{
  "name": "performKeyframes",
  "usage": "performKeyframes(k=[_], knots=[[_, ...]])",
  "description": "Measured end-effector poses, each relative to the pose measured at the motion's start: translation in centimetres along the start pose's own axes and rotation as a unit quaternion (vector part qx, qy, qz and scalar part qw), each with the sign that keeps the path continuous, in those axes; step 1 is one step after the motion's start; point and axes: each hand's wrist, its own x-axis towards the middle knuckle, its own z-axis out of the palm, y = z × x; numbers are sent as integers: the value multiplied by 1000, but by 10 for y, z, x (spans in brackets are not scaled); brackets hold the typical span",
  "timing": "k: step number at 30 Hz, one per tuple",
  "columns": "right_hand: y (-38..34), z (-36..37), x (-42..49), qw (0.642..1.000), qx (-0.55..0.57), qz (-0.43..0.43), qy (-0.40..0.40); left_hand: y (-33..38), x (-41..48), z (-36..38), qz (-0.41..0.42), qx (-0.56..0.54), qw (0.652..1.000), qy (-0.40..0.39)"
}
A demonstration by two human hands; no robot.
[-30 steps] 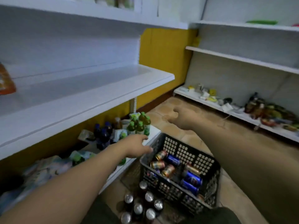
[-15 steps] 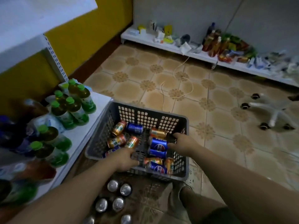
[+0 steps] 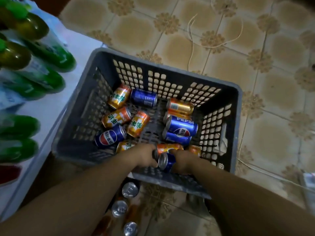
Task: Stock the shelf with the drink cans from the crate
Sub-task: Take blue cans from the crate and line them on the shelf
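Both hands reach into the dark crate (image 3: pixel 237 106) on the tiled floor (image 3: pixel 221 48): the right hand (image 3: pixel 183 160) has its fingers wrapped around a blue can (image 3: pixel 166 161) at the near wall, and the left hand (image 3: pixel 147 156) is closed against an orange can (image 3: pixel 168 148) just beside it, though how firmly it grips I cannot tell. More orange and blue cans lie on their sides across the crate bottom. Upright cans (image 3: pixel 129 189) stand on the floor just outside the near wall, and green bottles (image 3: pixel 42 53) lie on the low white shelf (image 3: pixel 51 113) to the left.
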Motion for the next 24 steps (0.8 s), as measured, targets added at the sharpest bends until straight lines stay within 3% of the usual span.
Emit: performKeyframes(k=[6, 11, 15, 20, 22, 24], knots=[[3, 10, 13, 999, 4, -26, 27, -13, 13, 11, 13, -29, 999, -1], [-15, -12, -25, 978, 168, -77, 96, -14, -18, 4, 52, -165, 984, 44], [-50, -40, -73, 962, 179, -128, 160, -4, -73, -18, 62, -332, 930, 145], [-113, -67, -156, 935, 161, -203, 243, 9, -174, -50, 83, -330, 896, 286], [-138, -73, -192, 912, 159, -242, 290, 11, -221, -59, 96, -347, 865, 348], [-159, -80, -230, 886, 195, -268, 325, 9, -268, -64, 98, -398, 813, 413]])
